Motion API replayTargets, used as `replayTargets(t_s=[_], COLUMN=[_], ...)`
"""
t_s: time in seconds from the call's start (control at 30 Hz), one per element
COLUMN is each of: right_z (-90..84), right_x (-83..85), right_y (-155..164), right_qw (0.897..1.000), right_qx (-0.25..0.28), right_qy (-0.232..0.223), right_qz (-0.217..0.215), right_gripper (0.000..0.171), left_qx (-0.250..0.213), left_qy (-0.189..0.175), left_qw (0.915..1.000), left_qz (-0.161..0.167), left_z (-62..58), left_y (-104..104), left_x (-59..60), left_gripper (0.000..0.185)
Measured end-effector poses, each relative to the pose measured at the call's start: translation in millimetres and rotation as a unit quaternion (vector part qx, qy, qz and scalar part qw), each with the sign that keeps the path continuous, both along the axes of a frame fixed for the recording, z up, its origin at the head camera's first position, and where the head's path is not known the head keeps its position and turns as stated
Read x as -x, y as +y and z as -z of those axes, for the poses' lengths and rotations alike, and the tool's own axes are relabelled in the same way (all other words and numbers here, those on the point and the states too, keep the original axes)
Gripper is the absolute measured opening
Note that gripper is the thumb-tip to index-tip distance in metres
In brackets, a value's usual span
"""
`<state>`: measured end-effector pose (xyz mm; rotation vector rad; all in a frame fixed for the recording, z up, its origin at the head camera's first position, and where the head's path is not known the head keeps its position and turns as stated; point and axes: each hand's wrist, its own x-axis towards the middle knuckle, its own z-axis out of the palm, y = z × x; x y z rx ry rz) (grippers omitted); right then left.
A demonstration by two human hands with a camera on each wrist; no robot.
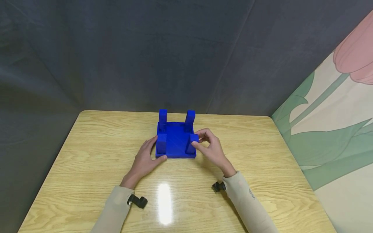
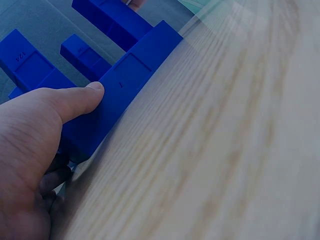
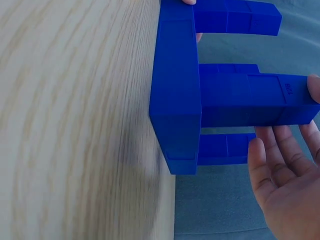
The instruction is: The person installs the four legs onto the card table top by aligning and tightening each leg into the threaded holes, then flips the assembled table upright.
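A square blue base (image 1: 176, 145) lies on the table with blue posts standing up at its corners. My left hand (image 1: 144, 158) holds the base at its near left corner, the thumb on the front side; the left wrist view shows the thumb pressed on the side wall of the base (image 2: 122, 82), other fingers partly hidden behind it. The near right post (image 1: 191, 145) is pinched at its top between the thumb and fingers of my right hand (image 1: 212, 149). In the right wrist view this post (image 3: 250, 100) meets the base and bears a small number.
The pale wooden table (image 1: 102, 139) ends at a dark curtain (image 1: 163, 58) at the back. A flower-patterned cloth (image 1: 335, 129) hangs at the right. Small black wrist cameras sit on both sleeves. A bright light reflection (image 1: 165, 204) shows near the front.
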<state>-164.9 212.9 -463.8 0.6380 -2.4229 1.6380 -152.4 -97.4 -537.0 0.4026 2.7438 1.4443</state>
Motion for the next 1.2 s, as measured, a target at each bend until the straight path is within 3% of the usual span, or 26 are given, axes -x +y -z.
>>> replayTargets(t_s=[0.3,0.63,0.97,1.2], right_z=[3.5,11.1,19.7,33.1], right_x=[3.0,8.0,17.6,23.9], right_y=[7.9,16.5,34.2,46.3], right_qw=[0.999,0.996,0.993,0.99], right_qx=[-0.015,-0.076,-0.091,-0.1], right_qy=[0.004,-0.008,-0.007,-0.051], right_qz=[-0.037,-0.049,-0.074,-0.079], right_gripper=[0.037,0.045,0.054,0.084], left_qx=[-0.002,0.0,0.014,0.023], left_qy=[0.001,-0.002,-0.02,-0.026], left_qw=[1.0,1.0,0.9991,0.9983], left_qz=[0.002,0.004,0.033,0.048], left_z=[-1.6,-3.1,-8.9,-10.5], left_y=[1.2,1.6,-8.7,-22.1], left_x=[-0.3,0.9,1.3,3.7], left_gripper=[0.101,0.102,0.106,0.115])
